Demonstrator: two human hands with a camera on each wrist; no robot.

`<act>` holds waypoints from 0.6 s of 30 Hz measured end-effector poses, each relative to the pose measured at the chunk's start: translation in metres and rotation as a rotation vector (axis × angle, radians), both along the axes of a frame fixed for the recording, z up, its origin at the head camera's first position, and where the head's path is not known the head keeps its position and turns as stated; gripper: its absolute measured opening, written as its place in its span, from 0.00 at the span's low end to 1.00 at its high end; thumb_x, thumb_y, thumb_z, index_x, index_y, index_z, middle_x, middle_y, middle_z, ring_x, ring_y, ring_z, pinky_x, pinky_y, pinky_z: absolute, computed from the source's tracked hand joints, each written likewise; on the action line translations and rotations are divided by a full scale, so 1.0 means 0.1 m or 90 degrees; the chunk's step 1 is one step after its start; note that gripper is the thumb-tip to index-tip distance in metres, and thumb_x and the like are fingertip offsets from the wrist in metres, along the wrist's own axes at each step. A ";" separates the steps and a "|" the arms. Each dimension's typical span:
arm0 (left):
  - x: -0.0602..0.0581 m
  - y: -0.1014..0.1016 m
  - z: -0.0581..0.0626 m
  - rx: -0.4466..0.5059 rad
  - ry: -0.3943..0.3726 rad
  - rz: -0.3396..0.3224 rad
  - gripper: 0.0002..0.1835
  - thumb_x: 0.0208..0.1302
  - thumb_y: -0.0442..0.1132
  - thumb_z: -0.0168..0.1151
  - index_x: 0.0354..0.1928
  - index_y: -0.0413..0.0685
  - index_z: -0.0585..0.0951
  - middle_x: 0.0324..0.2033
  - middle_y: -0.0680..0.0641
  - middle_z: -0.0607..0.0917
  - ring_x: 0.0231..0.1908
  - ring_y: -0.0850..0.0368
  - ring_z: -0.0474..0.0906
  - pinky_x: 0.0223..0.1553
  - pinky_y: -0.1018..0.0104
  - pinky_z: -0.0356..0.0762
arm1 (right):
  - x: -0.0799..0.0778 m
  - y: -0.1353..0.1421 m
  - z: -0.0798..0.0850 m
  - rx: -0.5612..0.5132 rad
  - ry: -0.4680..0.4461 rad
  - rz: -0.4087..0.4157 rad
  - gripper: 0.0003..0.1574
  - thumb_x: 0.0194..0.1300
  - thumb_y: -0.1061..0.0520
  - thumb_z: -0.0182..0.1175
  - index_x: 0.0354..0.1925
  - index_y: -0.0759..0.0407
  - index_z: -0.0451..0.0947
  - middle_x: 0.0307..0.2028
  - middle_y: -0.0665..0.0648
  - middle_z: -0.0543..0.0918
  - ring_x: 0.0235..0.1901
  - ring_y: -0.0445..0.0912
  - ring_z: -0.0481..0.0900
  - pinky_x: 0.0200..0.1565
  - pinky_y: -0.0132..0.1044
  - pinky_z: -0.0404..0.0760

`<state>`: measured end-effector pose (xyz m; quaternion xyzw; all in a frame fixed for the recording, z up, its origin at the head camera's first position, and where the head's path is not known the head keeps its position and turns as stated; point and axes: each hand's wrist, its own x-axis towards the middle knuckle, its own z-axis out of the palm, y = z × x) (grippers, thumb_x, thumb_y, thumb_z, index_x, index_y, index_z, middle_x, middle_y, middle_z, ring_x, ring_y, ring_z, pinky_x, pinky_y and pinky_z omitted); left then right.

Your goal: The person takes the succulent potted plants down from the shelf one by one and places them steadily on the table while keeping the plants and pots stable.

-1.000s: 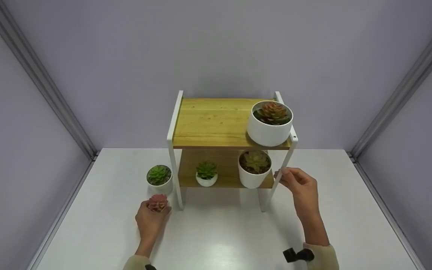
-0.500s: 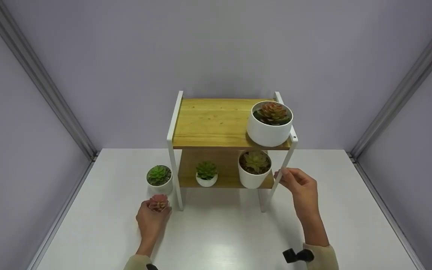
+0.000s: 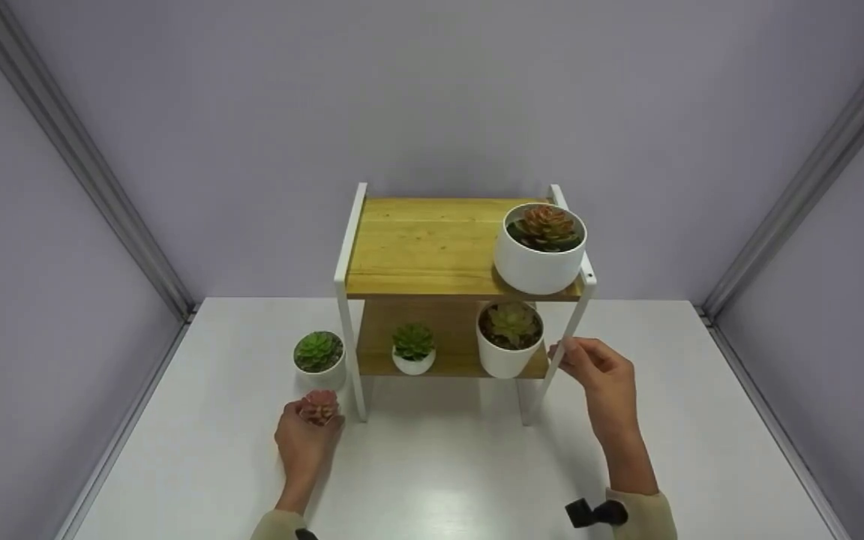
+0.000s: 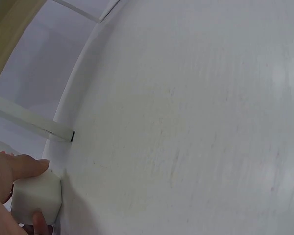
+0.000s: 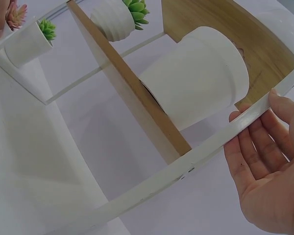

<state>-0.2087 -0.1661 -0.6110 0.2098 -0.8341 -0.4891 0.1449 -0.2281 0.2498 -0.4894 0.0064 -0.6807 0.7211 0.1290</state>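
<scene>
Pink succulent (image 3: 319, 407) in small white pot (image 4: 36, 198): probably light and rigid, hold by the pot wall

Location: outside the front-left leg (image 3: 353, 360) of the two-tier wooden shelf (image 3: 421, 244), just in front of the green potted succulent (image 3: 319, 356). Pot is at the white tabletop (image 3: 432, 465); can't tell if the base touches.

Left hand (image 3: 307, 442): fingers and thumb curled round the pot, spread only about as wide as the pot itself. Left wrist view shows digits on two sides of it. Leaves poke up above the hand.

Right hand (image 3: 606, 375): thumb one side, fingers the other, pinching the shelf's front-right leg (image 3: 542, 390). Small gap, just the bar's thickness.

Handling, my read: pot wall looks hard and smooth, so no give, and it could slip if the grip is loose. Ceramic or plastic, can't tell; treat as chippable and keep it off the leg. Leaves likely the weak part: may bend or pull out, so don't lift by them. Best hold is thumb and fingers opposed below the rim, pot upright. Green neighbour is close behind; keep knuckles clear. Leg bar looks stiff; light pinch should do.
</scene>
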 end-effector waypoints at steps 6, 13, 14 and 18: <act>-0.01 0.00 -0.01 -0.010 -0.003 0.003 0.34 0.58 0.37 0.76 0.61 0.24 0.72 0.57 0.25 0.81 0.61 0.30 0.79 0.64 0.37 0.77 | -0.01 0.00 0.00 -0.007 0.005 0.001 0.21 0.75 0.55 0.65 0.51 0.75 0.82 0.41 0.61 0.91 0.47 0.50 0.92 0.57 0.39 0.88; -0.01 0.00 -0.02 -0.017 -0.014 0.006 0.36 0.57 0.38 0.76 0.62 0.24 0.71 0.56 0.25 0.79 0.60 0.29 0.78 0.63 0.36 0.76 | -0.01 0.00 -0.01 -0.007 -0.003 -0.006 0.21 0.75 0.53 0.66 0.50 0.72 0.84 0.40 0.56 0.92 0.46 0.47 0.92 0.56 0.39 0.88; -0.01 0.00 -0.02 -0.018 -0.015 0.007 0.37 0.56 0.38 0.76 0.62 0.24 0.71 0.56 0.25 0.79 0.59 0.29 0.78 0.63 0.36 0.76 | -0.01 0.00 -0.01 -0.005 -0.005 -0.005 0.21 0.75 0.53 0.66 0.51 0.72 0.83 0.40 0.55 0.92 0.46 0.47 0.92 0.56 0.38 0.88; -0.02 0.00 -0.02 -0.012 -0.023 0.011 0.37 0.56 0.37 0.76 0.63 0.25 0.71 0.56 0.26 0.79 0.59 0.31 0.78 0.63 0.37 0.76 | -0.01 0.01 0.00 0.000 -0.010 -0.005 0.22 0.75 0.52 0.66 0.51 0.72 0.83 0.40 0.54 0.92 0.46 0.47 0.92 0.57 0.37 0.88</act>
